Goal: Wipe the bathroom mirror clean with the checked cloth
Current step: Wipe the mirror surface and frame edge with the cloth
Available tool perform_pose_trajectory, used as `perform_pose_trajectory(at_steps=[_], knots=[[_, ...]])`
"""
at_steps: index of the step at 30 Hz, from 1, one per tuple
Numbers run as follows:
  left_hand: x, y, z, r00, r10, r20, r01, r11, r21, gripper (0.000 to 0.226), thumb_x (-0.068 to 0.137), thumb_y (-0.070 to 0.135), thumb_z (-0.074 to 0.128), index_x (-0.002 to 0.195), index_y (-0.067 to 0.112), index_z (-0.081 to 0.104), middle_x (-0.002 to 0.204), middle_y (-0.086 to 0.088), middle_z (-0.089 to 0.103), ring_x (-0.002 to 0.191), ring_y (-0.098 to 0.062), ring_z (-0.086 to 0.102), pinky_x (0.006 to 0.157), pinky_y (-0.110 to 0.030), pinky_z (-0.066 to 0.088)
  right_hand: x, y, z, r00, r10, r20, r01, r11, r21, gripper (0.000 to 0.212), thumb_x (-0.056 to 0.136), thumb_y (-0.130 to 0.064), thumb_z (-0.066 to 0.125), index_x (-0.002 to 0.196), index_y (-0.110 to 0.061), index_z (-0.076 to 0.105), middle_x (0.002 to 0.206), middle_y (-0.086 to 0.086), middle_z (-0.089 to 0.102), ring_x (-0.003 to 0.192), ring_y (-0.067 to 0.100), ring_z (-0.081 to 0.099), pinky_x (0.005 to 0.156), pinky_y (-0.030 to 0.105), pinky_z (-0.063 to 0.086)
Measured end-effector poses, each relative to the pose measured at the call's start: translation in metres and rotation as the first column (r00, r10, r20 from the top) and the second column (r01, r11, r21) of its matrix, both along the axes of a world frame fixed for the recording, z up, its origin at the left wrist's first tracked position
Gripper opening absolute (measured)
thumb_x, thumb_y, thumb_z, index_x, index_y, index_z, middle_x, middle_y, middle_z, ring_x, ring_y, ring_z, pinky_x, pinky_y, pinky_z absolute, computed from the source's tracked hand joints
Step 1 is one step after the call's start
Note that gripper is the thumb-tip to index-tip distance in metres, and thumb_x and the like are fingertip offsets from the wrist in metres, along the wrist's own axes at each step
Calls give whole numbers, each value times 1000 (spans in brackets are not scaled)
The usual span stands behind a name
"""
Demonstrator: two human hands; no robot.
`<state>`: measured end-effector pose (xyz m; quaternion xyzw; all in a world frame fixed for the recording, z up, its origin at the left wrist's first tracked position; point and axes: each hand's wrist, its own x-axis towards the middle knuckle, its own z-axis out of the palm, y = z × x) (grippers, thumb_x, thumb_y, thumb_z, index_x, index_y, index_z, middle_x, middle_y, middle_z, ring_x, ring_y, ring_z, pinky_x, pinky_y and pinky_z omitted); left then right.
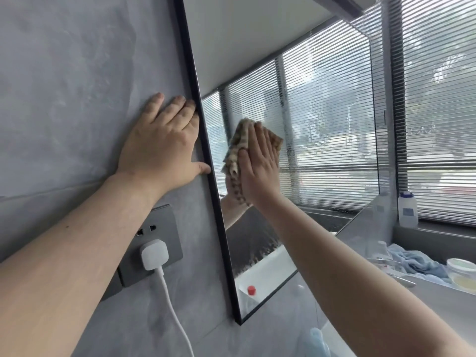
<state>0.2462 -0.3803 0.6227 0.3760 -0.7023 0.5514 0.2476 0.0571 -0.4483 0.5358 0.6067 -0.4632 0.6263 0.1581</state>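
— What sits nearest the camera?

— Two bare forearms. The left forearm (pixel 64 240) comes in from the near left, and the right forearm (pixel 347 279) rises from the near right.

— And the left hand (pixel 162 145)?

— It lies flat on the grey wall (pixel 64 86) with straight, spread fingers, grasping nothing. Its fingertips and thumb touch the black frame (pixel 206 150) on the mirror's left side.

— Where is the checked cloth (pixel 238 140)?

— Against the glass of the mirror (pixel 322 112), near its left side at about mid height. The right hand (pixel 258 163) presses it there with flat, straight fingers rather than clenched ones. The cloth is bunched and spills out on the left of the hand and past the fingertips.

— Anything on the wall below?

— A grey socket plate (pixel 167 228) sits left of the frame, with a white plug (pixel 154 254) in it. Its white cable (pixel 172 310) hangs down.

— What is on the far right?

— A window with slatted blinds (pixel 438 112), which the mirror also reflects. A white bottle (pixel 407 210) stands on the sill. Lower down, a crumpled blue towel (pixel 417 262) lies beside a round tub (pixel 462 265) with a pale lid.

— The mirror's lower corner?

— A reflected red cap (pixel 251 289) shows there.
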Motion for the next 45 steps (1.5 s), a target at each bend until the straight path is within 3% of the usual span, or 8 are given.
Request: perform_pose_trajectory(at_steps=[9, 14, 19, 23, 26, 32, 38, 45], knots=[[-7, 10, -19, 941, 327, 88, -332, 942, 50, 140, 59, 100, 19, 155, -1, 10, 166, -18, 7, 154, -31, 3, 123, -54, -3, -67, -27, -124, 883, -98, 460, -64, 944, 324, 78, 89, -58, 10, 159, -24, 6, 167, -4, 2, 151, 4, -4, 124, 39, -6], [-10, 11, -20, 932, 348, 103, -354, 934, 41, 140, 60, 100, 17, 155, -2, 7, 166, -19, 4, 154, -32, 1, 123, -55, -3, -11, 2, -176, 948, -60, 312, -34, 957, 287, 75, 91, -53, 9, 157, -20, 0, 166, -4, -4, 151, 5, -10, 124, 41, -5], [-10, 14, -19, 938, 335, 85, -340, 939, 51, 140, 60, 100, 19, 155, -1, 11, 166, -18, 7, 154, -31, 4, 123, -53, -2, 45, 41, -250, 998, 38, -56, -31, 992, 120, 68, 100, -30, 30, 159, -19, -2, 166, 11, 6, 154, 24, 2, 123, 44, 3], [-9, 11, -19, 952, 296, 75, -301, 951, 66, 139, 59, 99, 29, 154, -3, 19, 164, -19, 16, 153, -32, 11, 123, -51, 1, 25, 38, -245, 991, 42, -128, -18, 983, 183, 67, 101, -36, 27, 158, -26, -7, 166, 8, 6, 154, 19, -1, 124, 36, -2], [-8, 8, -20, 965, 255, 69, -260, 963, 71, 140, 57, 97, 39, 151, -6, 25, 161, -21, 25, 150, -34, 19, 123, -51, 3, -12, 17, -216, 980, 18, 199, -86, 936, 341, 68, 97, -47, 17, 155, -22, -6, 165, -3, -7, 151, 5, -13, 120, 23, -12], [-8, 4, -19, 952, 297, 77, -302, 951, 63, 140, 57, 99, 27, 152, -5, 23, 162, -21, 21, 151, -34, 16, 123, -52, 2, -82, -32, -192, 711, -136, 690, -245, 872, 423, 58, 108, -32, 25, 159, -13, 4, 167, 2, 1, 153, 12, -3, 121, 26, -8], [-9, 5, -19, 955, 288, 68, -292, 954, 70, 141, 57, 99, 23, 152, -5, 20, 163, -20, 19, 152, -33, 14, 123, -51, 0, -68, -20, -206, 672, -153, 724, -250, 874, 417, 58, 108, -29, 28, 158, -9, 7, 167, 5, 6, 153, 14, 2, 119, 22, -5], [-8, 5, -19, 962, 267, 59, -270, 962, 46, 140, 56, 98, 18, 151, -5, 26, 161, -20, 24, 151, -33, 18, 122, -50, 1, -19, 4, -228, 760, -88, 644, -259, 868, 424, 78, 92, -49, 17, 158, -10, 1, 167, 1, -3, 152, 10, -6, 121, 25, -10]])
